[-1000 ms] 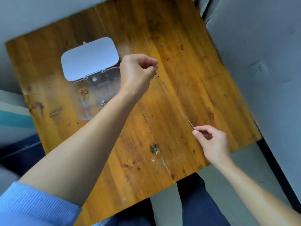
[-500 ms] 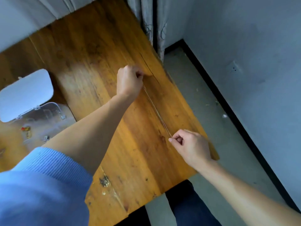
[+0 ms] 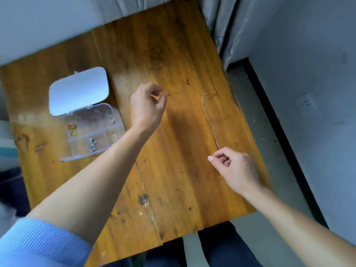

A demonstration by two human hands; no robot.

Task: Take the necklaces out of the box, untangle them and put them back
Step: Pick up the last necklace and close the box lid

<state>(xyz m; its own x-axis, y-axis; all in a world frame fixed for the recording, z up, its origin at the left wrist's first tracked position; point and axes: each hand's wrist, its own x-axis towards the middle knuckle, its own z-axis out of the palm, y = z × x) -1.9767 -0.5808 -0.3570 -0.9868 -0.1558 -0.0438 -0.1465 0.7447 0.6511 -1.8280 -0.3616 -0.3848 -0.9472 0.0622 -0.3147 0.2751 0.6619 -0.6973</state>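
Note:
A thin gold necklace (image 3: 211, 122) lies stretched out in a line on the right part of the wooden table (image 3: 173, 170). Its clasp end is farthest from me. My left hand (image 3: 147, 106) hovers left of that clasp end, thumb and fingers apart, holding nothing. My right hand (image 3: 233, 167) is curled at the chain's near end; whether it still pinches the chain is hidden. The clear compartment box (image 3: 104, 110) stands open at the left with its white lid (image 3: 78, 91) flipped back. Silver chains (image 3: 92, 145) and a red-gold piece (image 3: 71, 128) lie in its compartments.
The table's right edge drops to a grey floor (image 3: 256, 120) beside a grey wall (image 3: 308, 74). Curtains (image 3: 221, 22) hang at the far right corner. My legs (image 3: 225, 251) are under the near edge.
The necklace was held taut above the table between both hands; now it lies flat on the wood. My left hand has let go and moved left. The view has swung back leftwards.

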